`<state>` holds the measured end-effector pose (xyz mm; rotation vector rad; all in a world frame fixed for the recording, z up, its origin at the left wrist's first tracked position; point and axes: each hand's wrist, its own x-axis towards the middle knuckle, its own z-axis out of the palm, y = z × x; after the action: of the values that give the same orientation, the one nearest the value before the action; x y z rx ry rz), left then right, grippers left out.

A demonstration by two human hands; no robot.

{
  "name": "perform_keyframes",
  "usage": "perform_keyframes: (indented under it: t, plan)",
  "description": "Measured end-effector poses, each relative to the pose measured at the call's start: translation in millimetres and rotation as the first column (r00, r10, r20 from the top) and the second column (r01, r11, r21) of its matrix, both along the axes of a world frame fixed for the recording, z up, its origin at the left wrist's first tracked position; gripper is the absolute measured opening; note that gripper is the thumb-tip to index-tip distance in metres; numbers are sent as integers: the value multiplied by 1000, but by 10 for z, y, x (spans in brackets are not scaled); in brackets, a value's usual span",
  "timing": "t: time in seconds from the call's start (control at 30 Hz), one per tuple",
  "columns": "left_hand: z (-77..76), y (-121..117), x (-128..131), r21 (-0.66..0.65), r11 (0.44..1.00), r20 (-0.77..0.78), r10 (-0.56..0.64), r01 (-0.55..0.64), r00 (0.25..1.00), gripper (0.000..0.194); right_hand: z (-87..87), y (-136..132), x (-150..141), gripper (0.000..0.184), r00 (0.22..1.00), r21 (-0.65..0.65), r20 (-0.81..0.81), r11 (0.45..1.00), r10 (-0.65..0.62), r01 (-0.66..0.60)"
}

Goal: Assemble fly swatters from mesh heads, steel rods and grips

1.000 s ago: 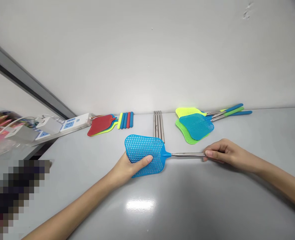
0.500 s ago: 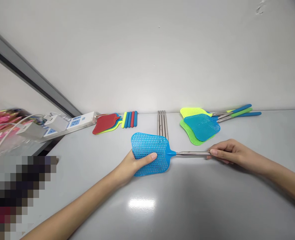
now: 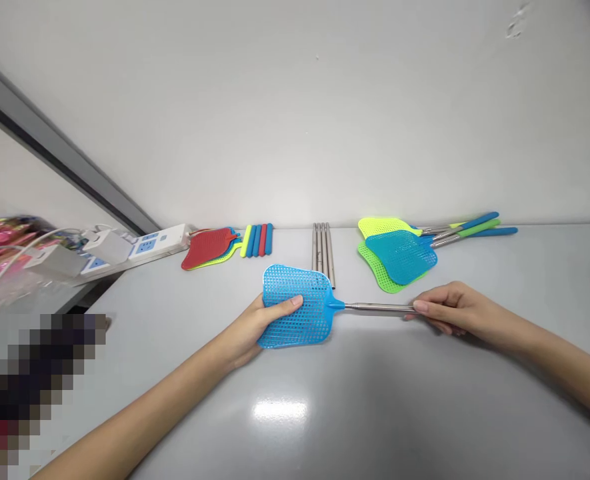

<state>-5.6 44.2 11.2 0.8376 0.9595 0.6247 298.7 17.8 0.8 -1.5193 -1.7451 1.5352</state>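
My left hand (image 3: 255, 327) grips a blue fly swatter head (image 3: 309, 313), thumb on its perforated face and the other fingers hidden behind. A silver metal rod (image 3: 379, 307) runs from the head's neck to the right. Its far end is pinched in my right hand (image 3: 447, 308), between thumb and fingers; the tip is hidden there. Just behind the swatter head lie several loose metal rods (image 3: 323, 247), side by side. Beyond my right hand is a pile of fly swatters with blue, yellow and green heads (image 3: 402, 255) and coloured grips (image 3: 479, 227).
Left of the loose rods, several coloured grip sleeves (image 3: 261, 240) lie in a row beside stacked red, blue and yellow swatter heads (image 3: 209, 248). A white power strip (image 3: 157, 241) with plugged-in chargers stands at the left edge. The wall (image 3: 315, 133) closes off the grey table's back (image 3: 355, 400).
The held swatter and both hands appear slightly further left, along with a small shift of the whole view. Slightly more of the loose rods shows behind the head. Both grips persist.
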Motion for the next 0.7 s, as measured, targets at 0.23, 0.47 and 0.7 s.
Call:
perform_keyframes:
  t: [0.23, 0.47, 0.7]
  plan:
    - [-30, 30, -21, -25, 1000, 55, -11, 12, 998, 31, 22, 16, 41, 43, 999, -6, -5, 999, 37, -37]
    - [-55, 49, -24, -31, 999, 84, -4, 7, 996, 31, -34, 77, 114, 29, 998, 34, 55, 999, 31, -33]
    - [-63, 36, -26, 13, 1000, 59, -11, 11, 998, 29, -61, 54, 87, 29, 993, 104, 63, 989, 99, -106]
